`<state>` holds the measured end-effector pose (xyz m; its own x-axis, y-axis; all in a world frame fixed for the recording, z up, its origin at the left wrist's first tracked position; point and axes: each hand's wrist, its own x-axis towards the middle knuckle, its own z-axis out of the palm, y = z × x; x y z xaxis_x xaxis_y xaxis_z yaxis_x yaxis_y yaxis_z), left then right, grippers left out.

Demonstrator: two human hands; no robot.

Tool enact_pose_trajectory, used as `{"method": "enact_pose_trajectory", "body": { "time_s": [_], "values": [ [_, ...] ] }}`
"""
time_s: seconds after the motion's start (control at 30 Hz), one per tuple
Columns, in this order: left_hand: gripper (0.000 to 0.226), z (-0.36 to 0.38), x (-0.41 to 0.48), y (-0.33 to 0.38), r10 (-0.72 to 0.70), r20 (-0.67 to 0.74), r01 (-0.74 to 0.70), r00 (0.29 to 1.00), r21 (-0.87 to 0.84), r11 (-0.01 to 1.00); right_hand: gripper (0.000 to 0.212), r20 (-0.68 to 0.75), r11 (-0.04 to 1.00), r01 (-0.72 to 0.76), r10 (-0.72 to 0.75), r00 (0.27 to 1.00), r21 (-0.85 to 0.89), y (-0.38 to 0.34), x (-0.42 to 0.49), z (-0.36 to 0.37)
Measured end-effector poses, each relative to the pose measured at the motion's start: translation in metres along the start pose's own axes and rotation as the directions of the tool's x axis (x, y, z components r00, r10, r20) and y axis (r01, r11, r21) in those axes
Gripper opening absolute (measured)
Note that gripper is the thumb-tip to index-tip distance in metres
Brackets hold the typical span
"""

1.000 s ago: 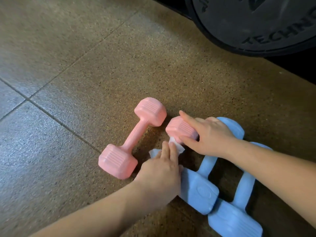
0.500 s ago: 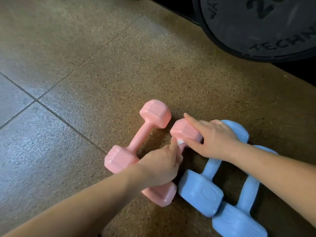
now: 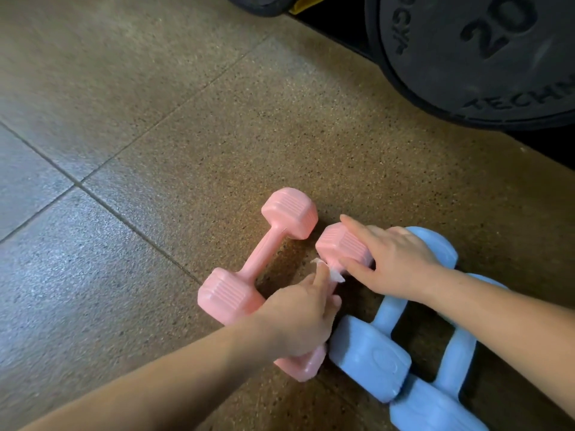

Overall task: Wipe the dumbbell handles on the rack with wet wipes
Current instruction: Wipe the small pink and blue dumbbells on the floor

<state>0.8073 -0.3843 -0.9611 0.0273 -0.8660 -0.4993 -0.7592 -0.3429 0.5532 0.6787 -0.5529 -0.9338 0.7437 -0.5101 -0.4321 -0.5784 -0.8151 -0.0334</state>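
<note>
Two pink dumbbells lie side by side on the speckled floor. The left pink dumbbell point(image 3: 260, 262) lies free. My right hand point(image 3: 393, 261) grips the far head of the second pink dumbbell point(image 3: 339, 241), thumb on its near side. My left hand point(image 3: 300, 315) is curled round that dumbbell's handle with a white wet wipe point(image 3: 334, 275) pressed under its fingers; only the wipe's edges show. The handle itself is hidden by my hand. Its near head point(image 3: 306, 367) pokes out below my wrist.
Two blue dumbbells point(image 3: 370, 356) lie just right of the pink ones, partly under my right forearm. A large black 20 weight plate point(image 3: 485, 54) leans at the top right. Brown rubber floor tiles point(image 3: 130, 150) spread out to the left.
My left hand has slid along the handle toward the far head, wipe bunched under the fingers. The right hand keeps its hold on the head.
</note>
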Motion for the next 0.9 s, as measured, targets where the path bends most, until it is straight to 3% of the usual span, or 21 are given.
{"method": "enact_pose_trajectory", "body": {
  "time_s": [0.1, 0.17, 0.33, 0.47, 0.53, 0.63, 0.7, 0.8, 0.9],
  "values": [
    [0.071, 0.019, -0.040, 0.004, 0.087, -0.066, -0.069, 0.994, 0.235, 0.970, 0.081, 0.015, 1.000, 0.012, -0.012, 1.000, 0.023, -0.002, 0.000, 0.002],
    [0.074, 0.027, -0.045, 0.002, 0.118, -0.111, -0.080, 0.987, 0.297, 0.951, 0.082, 0.022, 0.999, 0.009, -0.010, 1.000, 0.031, -0.001, 0.001, 0.005],
    [0.072, 0.006, -0.017, -0.006, 0.100, -0.185, -0.072, 0.978, 0.151, 0.986, 0.081, 0.039, 0.999, 0.009, -0.007, 0.999, -0.044, -0.016, 0.018, -0.012],
    [0.057, -0.009, -0.008, -0.025, 0.108, -0.160, -0.113, 0.981, -0.025, 0.993, 0.082, 0.168, 0.988, -0.134, 0.144, 0.975, -0.071, -0.032, 0.046, -0.042],
    [0.056, -0.001, -0.015, -0.023, 0.105, -0.174, -0.097, 0.979, 0.056, 0.994, 0.076, 0.063, 0.984, -0.175, 0.175, 0.983, -0.016, -0.037, 0.048, -0.040],
    [0.065, 0.016, -0.029, -0.013, 0.128, -0.234, -0.092, 0.964, 0.159, 0.983, 0.059, -0.087, 0.995, -0.070, 0.075, 0.993, 0.067, -0.033, 0.039, -0.023],
    [0.066, 0.017, -0.028, -0.007, 0.106, -0.238, -0.081, 0.966, 0.113, 0.990, 0.055, -0.069, 0.968, 0.019, -0.001, 0.998, 0.252, -0.015, 0.029, -0.015],
    [0.068, 0.007, -0.004, -0.004, 0.040, -0.199, -0.042, 0.979, -0.005, 0.999, 0.081, 0.072, 0.923, 0.058, -0.092, 0.993, 0.379, 0.003, 0.014, -0.012],
    [0.070, 0.007, 0.011, -0.012, 0.079, -0.174, -0.083, 0.982, -0.015, 0.996, 0.085, 0.038, 0.931, 0.047, -0.065, 0.997, 0.363, 0.001, 0.012, -0.007]
  ]
}}
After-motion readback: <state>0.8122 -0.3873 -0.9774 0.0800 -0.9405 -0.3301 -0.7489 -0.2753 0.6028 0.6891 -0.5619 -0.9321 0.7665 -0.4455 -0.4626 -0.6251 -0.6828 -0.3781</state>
